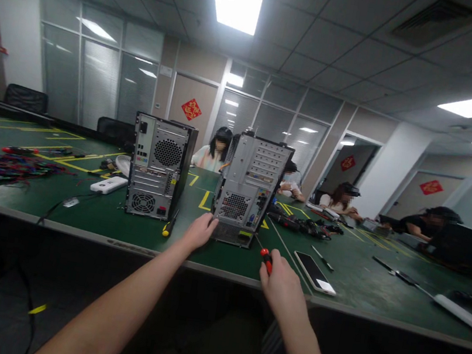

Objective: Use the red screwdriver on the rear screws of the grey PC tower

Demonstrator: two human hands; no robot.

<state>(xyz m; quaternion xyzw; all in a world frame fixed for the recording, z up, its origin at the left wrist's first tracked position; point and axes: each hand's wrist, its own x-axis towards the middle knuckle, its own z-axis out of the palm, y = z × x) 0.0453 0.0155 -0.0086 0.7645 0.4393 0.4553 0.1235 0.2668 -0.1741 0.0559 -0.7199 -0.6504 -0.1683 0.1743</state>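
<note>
A grey computer case [256, 165] stands upright on the green table, its rear panel with ports and a fan grille facing me. My left hand [200, 232] grips its lower left edge, the fingers partly hidden along the side. In my right hand [285, 279] is a red and black screwdriver [267, 260]. Its thin shaft points up and left toward the lower right edge of the case; whether the tip touches cannot be made out. To the left stands a second computer case [159, 159], with a yellow and black screwdriver [169, 226] lying by its base.
A phone [314, 271] and a thin metal tool [322, 258] lie to the right. Black cables [307, 222] bunch behind them. Leftward are a white power bank-like box [109, 184] and a heap of coloured wires [2, 168]. Several people sit across the table [92, 219].
</note>
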